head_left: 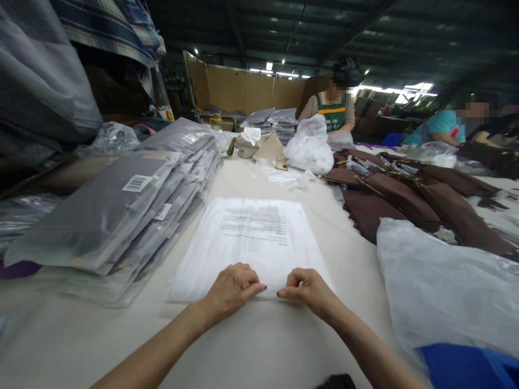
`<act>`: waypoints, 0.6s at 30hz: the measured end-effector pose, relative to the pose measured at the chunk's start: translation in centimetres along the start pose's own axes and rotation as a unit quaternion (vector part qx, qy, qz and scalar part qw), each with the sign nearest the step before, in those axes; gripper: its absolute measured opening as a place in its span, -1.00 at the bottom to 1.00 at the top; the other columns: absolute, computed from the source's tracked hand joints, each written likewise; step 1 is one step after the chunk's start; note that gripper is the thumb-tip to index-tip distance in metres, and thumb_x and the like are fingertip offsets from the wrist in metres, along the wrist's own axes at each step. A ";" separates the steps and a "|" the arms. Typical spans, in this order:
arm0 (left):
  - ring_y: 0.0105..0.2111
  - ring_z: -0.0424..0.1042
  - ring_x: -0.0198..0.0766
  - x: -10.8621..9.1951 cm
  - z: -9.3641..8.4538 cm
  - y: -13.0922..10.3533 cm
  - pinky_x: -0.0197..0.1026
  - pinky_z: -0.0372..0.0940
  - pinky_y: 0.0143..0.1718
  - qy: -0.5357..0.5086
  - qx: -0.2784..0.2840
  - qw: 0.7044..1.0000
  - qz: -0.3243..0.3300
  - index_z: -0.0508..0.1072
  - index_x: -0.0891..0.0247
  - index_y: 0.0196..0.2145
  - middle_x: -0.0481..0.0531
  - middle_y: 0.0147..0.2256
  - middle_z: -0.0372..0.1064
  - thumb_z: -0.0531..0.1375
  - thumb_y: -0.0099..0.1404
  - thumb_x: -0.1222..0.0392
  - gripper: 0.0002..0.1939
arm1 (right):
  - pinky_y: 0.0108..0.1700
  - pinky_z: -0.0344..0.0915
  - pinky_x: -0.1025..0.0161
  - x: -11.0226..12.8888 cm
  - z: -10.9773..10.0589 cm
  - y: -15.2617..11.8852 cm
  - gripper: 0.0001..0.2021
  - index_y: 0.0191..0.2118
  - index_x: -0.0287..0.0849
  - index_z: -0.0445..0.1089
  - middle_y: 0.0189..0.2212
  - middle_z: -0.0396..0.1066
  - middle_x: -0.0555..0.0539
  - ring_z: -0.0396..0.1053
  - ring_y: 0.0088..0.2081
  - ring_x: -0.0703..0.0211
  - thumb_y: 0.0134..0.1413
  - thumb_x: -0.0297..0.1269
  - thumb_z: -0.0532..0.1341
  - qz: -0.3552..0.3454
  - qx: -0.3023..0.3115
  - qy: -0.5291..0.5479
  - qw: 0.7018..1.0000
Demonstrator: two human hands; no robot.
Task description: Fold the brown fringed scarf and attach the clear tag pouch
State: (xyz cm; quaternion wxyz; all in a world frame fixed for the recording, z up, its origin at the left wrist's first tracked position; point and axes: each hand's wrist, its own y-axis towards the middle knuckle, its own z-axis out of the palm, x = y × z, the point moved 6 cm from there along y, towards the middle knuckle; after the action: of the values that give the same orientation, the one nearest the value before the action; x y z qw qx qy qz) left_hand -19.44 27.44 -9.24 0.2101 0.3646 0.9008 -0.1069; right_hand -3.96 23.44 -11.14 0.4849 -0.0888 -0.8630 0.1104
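Now both hands (233,289) (307,289) pinch a flat, printed, translucent plastic bag (253,237).

Table (251,346) with bags (251,243), packets (121,216), garments (425,205)

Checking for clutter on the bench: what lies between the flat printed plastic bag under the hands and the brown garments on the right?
In the head view, only bare table separates the printed plastic bag from the brown garments.

Your left hand (232,289): red-painted nails, no glove | your right hand (308,290): same red polish | forearms: bare, no sleeves, no watch
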 end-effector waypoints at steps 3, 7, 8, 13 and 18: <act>-0.33 0.39 -0.23 -0.7 0.4 0.3 -0.22 0.24 -0.32 0.091 0.014 0.996 0.012 0.44 0.28 -0.42 0.02 -0.40 0.42 0.08 0.27 0.26 -0.83 | -0.56 -0.06 0.36 -0.3 0.1 0.0 -0.70 -0.65 -0.15 0.13 -0.72 0.05 0.16 0.00 -0.62 0.36 -0.14 -0.26 0.27 0.008 0.017 0.021 1.000; -0.33 0.38 -0.12 0.3 -0.2 -0.7 -0.11 0.23 -0.33 0.213 0.014 0.977 0.027 0.41 0.34 -0.39 0.13 -0.37 0.40 0.02 0.14 0.54 -0.77 | -0.42 0.07 0.32 1.0 -1.3 -1.9 -0.78 -0.57 -0.16 0.17 -0.57 0.20 0.06 0.14 -0.49 0.28 0.00 -0.29 0.20 -0.110 -0.075 -0.070 0.989; -0.34 0.38 -0.10 1.0 -0.9 -1.3 -0.10 0.23 -0.35 0.255 -0.005 0.967 0.018 0.41 0.34 -0.40 0.14 -0.39 0.39 0.00 0.12 0.56 -0.75 | -0.39 0.08 0.30 1.7 -1.6 -2.9 -0.80 -0.53 -0.16 0.19 -0.54 0.23 0.03 0.16 -0.46 0.25 0.06 -0.31 0.16 -0.173 -0.114 -0.135 0.969; -0.52 0.31 -0.16 2.7 -4.3 -5.4 -0.16 0.17 -0.48 0.403 -0.169 0.899 0.039 0.36 0.29 -0.53 0.04 -0.58 0.29 -0.02 0.18 0.52 -0.73 | -0.28 0.11 0.21 2.0 -1.3 -6.8 -0.79 -0.33 -0.21 0.29 -0.45 0.34 -0.07 0.23 -0.39 0.15 0.15 -0.55 -0.05 -0.342 -0.230 -0.422 0.808; -0.53 0.30 -0.23 3.4 -4.9 -10.1 -0.21 0.16 -0.45 0.405 -0.258 0.876 0.053 0.39 0.27 -0.48 0.00 -0.56 0.29 -0.06 0.25 0.45 -0.71 | -0.22 0.16 0.11 -1.5 -2.5 -7.5 -0.73 -0.19 -0.26 0.32 -0.24 0.40 -0.21 0.29 -0.23 -0.01 0.03 -0.61 -0.02 -0.210 -0.264 -0.512 0.790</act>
State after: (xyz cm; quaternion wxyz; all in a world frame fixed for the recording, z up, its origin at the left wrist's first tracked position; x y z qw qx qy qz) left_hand -30.22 24.04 -6.01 -0.0807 0.3563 0.8821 0.2974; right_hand -1.39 16.08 -9.06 -0.0586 0.0399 -0.9779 -0.1966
